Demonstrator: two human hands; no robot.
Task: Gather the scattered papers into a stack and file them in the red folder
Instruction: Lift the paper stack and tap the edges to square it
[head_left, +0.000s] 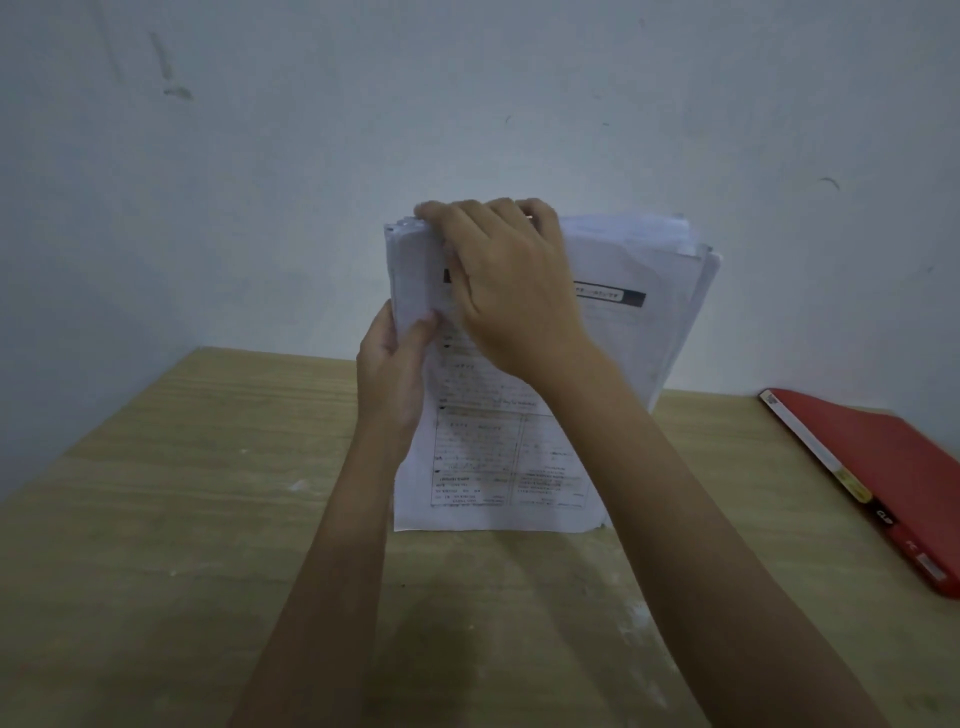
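**Squaring the papers on end, folder waiting at the right edge**

Standing nearly upright, the stack of papers (519, 457) rested its bottom edge on the wooden table (182, 519), about midway across and toward the far edge by the wall (311, 130). The front sheet carried printed text and a ruled box in its lower half, plus a dark banner strip near the top, but the print was too blurred to read. Sheets at the back fanned out unevenly toward the right.

The left hand (389, 364) gripped the stack's left edge, thumb on the front sheet and fingers hidden behind. The right hand (509, 280) lay over the top left corner, fingers curled over the top edge and closed on the sheets, palm pressed against the front page.

The red folder (893, 467) lay flat and closed at the table's right edge, well apart from both hands. A white label ran along its spine, with a yellow patch and a dark segment bearing letters that looked like "CLIP", though they were not sharp enough to be sure.
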